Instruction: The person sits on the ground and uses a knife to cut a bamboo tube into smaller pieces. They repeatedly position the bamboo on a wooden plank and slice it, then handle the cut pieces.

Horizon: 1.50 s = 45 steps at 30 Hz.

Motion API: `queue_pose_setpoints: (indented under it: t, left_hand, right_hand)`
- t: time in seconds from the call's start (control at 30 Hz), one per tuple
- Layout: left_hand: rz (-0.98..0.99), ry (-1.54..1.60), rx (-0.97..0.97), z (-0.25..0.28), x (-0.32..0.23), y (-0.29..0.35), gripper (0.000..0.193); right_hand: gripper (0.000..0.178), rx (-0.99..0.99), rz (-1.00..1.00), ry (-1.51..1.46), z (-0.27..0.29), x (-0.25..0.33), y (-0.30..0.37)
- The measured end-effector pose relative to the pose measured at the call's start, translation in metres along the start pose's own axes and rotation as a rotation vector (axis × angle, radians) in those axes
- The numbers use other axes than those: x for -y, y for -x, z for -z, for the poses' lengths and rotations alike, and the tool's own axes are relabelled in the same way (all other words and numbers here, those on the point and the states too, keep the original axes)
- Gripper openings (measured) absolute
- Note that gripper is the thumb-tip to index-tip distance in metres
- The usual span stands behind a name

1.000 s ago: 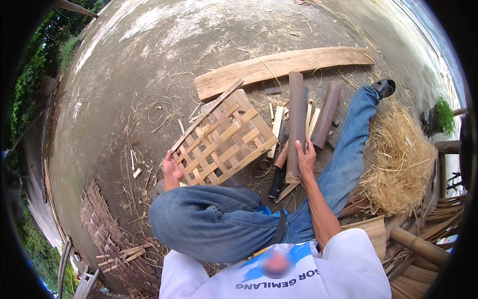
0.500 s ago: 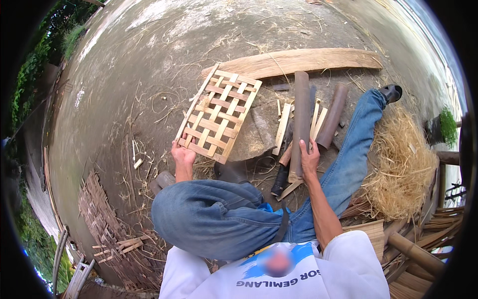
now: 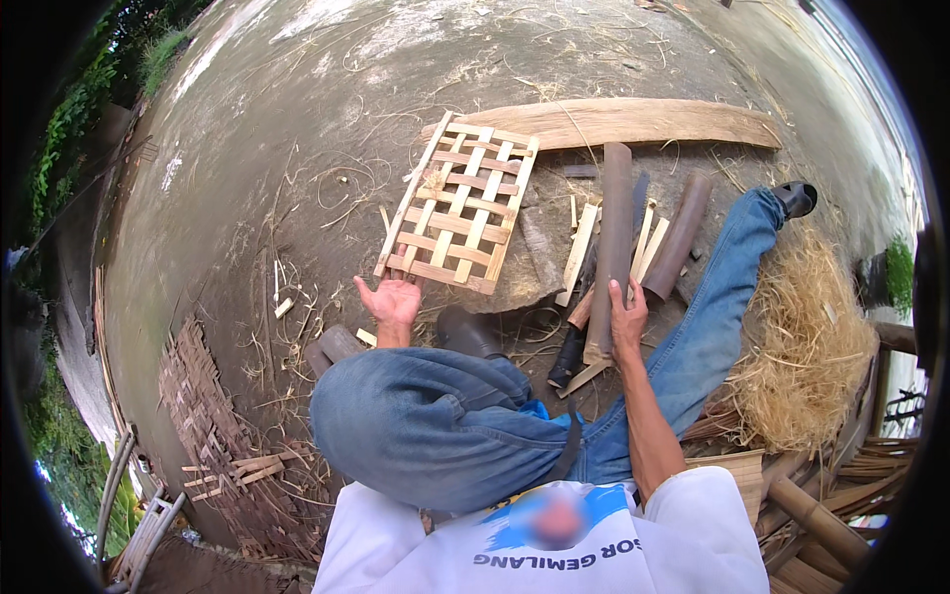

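A woven bamboo lattice panel (image 3: 463, 206) with square openings lies tilted in front of me, a thin strip along its left edge. At its near left corner, my left hand (image 3: 396, 297) is palm up and open, thumb out to the side, fingertips partly hidden by the panel's edge. My right hand (image 3: 627, 319) grips the lower part of a long brown bamboo piece (image 3: 612, 223), thumb along its side. Beneath and beside this piece lie a dark-handled tool (image 3: 566, 358), pale bamboo strips (image 3: 579, 252) and a second brown bamboo piece (image 3: 681, 238).
A long curved plank (image 3: 633, 124) lies beyond the panel. My bent left leg (image 3: 416, 426) and outstretched right leg (image 3: 708, 287) frame the work area. Shavings (image 3: 807, 346) are heaped at right, and worn woven matting (image 3: 213, 426) lies at left.
The lattice panel has shifted right and slightly away, and my left hand has loosened from its near edge, the thumb now spread. My right hand stays on the bamboo piece.
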<state>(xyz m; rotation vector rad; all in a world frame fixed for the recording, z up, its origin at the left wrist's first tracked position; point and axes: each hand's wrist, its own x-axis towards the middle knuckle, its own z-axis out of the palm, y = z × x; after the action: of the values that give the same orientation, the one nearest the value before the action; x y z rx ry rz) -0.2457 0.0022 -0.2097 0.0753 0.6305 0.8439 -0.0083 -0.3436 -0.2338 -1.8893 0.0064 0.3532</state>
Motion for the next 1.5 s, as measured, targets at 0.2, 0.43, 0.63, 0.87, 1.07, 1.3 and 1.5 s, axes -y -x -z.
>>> queue_pose_setpoints:
  t: [0.2, 0.43, 0.63, 0.87, 1.07, 1.3, 1.5]
  left_hand:
    - [0.032, -0.100, 0.004, 0.003, -0.010, 0.005, 0.097]
    - [-0.022, -0.395, -0.021, 0.002, -0.013, 0.002, 0.054]
    - [-0.066, -0.445, 0.007, -0.005, -0.011, 0.005, 0.049]
    - [-0.196, -0.533, 0.118, -0.016, -0.027, 0.007, 0.051]
    - [-0.660, -1.018, 0.252, -0.125, -0.043, 0.058, 0.051]
    - [-1.431, -1.940, 0.740, -0.133, 0.012, 0.070, 0.049]
    - [-1.193, -2.155, 1.043, -0.043, 0.082, 0.055, 0.062]
  right_hand:
    - [0.068, 0.063, -0.044, -0.076, 0.001, 0.011, 0.006]
    - [0.069, 0.040, -0.029, -0.069, 0.000, 0.004, 0.004]
    - [0.071, 0.034, -0.038, -0.052, 0.001, 0.000, 0.002]
    - [0.070, 0.058, -0.039, -0.081, -0.001, 0.009, 0.006]
    - [0.073, 0.039, -0.034, -0.150, 0.004, 0.006, 0.006]
    - [0.071, 0.072, -0.044, -0.161, -0.006, 0.026, 0.017]
    - [0.072, 0.073, -0.020, -0.175, 0.000, 0.024, 0.018]
